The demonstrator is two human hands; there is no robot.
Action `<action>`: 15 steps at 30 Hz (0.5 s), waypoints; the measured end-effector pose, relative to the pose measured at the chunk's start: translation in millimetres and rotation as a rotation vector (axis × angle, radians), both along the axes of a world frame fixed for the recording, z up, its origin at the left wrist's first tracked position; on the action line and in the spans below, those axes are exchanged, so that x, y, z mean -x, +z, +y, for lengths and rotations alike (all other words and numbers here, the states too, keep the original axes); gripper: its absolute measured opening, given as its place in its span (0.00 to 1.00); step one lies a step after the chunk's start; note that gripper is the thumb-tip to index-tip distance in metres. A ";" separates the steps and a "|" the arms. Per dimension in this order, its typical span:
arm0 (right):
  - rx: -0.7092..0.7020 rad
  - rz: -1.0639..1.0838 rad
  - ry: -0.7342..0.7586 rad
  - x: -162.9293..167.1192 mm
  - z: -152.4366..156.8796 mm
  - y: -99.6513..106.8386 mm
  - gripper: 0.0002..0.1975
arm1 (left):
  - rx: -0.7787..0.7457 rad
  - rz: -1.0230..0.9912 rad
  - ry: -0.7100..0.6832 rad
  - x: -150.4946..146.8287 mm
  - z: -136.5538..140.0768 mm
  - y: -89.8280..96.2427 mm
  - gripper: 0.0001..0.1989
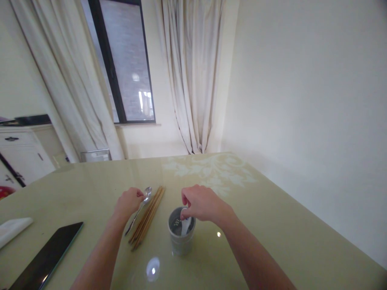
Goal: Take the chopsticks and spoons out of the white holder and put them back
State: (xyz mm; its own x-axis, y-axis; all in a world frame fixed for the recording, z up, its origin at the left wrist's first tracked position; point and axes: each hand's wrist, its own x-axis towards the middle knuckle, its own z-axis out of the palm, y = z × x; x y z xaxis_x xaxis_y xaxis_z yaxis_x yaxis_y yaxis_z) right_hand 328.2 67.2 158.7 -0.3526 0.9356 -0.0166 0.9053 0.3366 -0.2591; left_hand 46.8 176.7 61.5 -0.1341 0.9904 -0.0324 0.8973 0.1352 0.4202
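Note:
My right hand is closed on a white soup spoon, which leans down into a grey utensil cup with holes in its bottom. To the left of the cup lies a bundle of wooden chopsticks. Alongside them is a shiny metal spoon, its bowl at the far end and its handle toward me; a second spoon may overlap it. The fingers of my left hand are pinched at the neck of this metal spoon, which still lies along the table.
The glossy pale green table runs to a wall on the right. A dark tablet and a white object lie at the left. Behind stand curtains, a window and a white cabinet.

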 end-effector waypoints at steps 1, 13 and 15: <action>0.002 -0.009 0.008 0.5 0.6 -0.9 0.16 | 0.002 0.028 0.011 1.7 0.0 -3.5 0.07; -0.115 0.030 0.068 1.0 -1.1 -3.9 0.05 | 0.003 0.143 0.044 3.5 -5.9 -19.0 0.09; -0.118 0.060 0.058 -1.6 -3.0 1.3 0.06 | -0.010 0.129 0.043 3.7 -5.6 -13.0 0.09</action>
